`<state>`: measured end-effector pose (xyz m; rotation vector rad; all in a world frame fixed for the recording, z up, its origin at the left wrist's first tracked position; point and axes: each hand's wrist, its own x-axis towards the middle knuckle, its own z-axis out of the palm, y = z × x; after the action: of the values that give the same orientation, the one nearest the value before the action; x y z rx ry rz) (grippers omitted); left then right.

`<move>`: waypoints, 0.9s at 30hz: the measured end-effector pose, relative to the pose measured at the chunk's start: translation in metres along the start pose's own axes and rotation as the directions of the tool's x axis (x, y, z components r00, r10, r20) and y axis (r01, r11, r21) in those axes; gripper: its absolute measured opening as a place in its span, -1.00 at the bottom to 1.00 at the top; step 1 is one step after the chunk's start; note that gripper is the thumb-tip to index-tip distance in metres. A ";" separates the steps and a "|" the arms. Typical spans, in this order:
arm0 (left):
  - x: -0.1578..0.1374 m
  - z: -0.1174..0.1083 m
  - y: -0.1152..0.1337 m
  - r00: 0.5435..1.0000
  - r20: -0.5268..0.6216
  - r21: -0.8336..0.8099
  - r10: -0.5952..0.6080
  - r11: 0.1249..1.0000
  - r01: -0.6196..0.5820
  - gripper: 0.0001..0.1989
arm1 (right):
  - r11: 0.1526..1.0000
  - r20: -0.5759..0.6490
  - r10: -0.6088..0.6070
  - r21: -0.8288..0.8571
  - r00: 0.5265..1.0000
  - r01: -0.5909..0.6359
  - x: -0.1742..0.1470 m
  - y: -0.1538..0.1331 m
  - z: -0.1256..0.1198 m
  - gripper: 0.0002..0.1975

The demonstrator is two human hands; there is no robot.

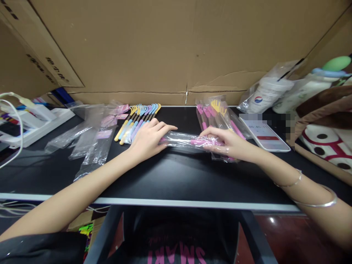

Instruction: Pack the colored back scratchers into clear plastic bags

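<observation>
A pink back scratcher (196,142) in a clear plastic sleeve lies crosswise between my hands, just above the black desk. My left hand (150,139) is closed on its left end, thumb below and fingers over the top. My right hand (229,143) grips the right end through the film. Partly behind my left hand is a row of several loose back scratchers (139,123) in yellow, blue and purple. Several bagged back scratchers (207,115), pink and yellow, lie behind and under my right hand. Left of the row are flat clear sleeves (92,134) with pink labels.
A white power strip (41,126) with plugs and cable stands at the left. On the right are a phone (266,135), a lidded cup (268,93) in a plastic bag, a bottle (310,88) and a brown bag (321,106). Cardboard (170,47) walls the back.
</observation>
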<state>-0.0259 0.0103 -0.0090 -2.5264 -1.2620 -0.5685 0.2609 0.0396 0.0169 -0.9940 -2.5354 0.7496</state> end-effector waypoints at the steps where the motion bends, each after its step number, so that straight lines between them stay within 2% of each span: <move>1: 0.000 0.000 0.001 1.000 0.001 0.011 -0.011 1.000 0.011 -0.58 | 1.000 0.009 0.003 0.005 1.000 -0.003 0.000 0.000 0.000 -0.64; 11: -0.001 0.001 0.003 0.998 0.038 0.036 -0.056 0.998 0.055 -0.59 | 1.000 0.002 -0.016 0.015 1.000 0.016 0.000 0.002 -0.002 -0.61; 19: -0.001 0.001 0.002 0.998 -0.003 -0.007 0.068 0.998 -0.068 -0.56 | 1.000 0.041 -0.008 0.017 0.999 0.008 0.000 0.005 0.006 -0.61; 23: -0.001 0.000 0.004 0.995 -0.025 0.017 0.095 0.995 -0.095 -0.59 | 0.998 0.036 -0.017 0.059 0.999 0.015 0.001 0.004 0.010 -0.62; 27: -0.002 0.000 0.006 0.995 -0.012 0.064 0.099 0.993 -0.099 -0.60 | 0.999 0.011 -0.019 0.031 1.000 0.018 0.000 0.002 0.011 -0.63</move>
<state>-0.0218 0.0059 -0.0103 -2.5113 -1.1240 -0.5164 0.2571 0.0375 0.0069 -0.9577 -2.5309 0.7892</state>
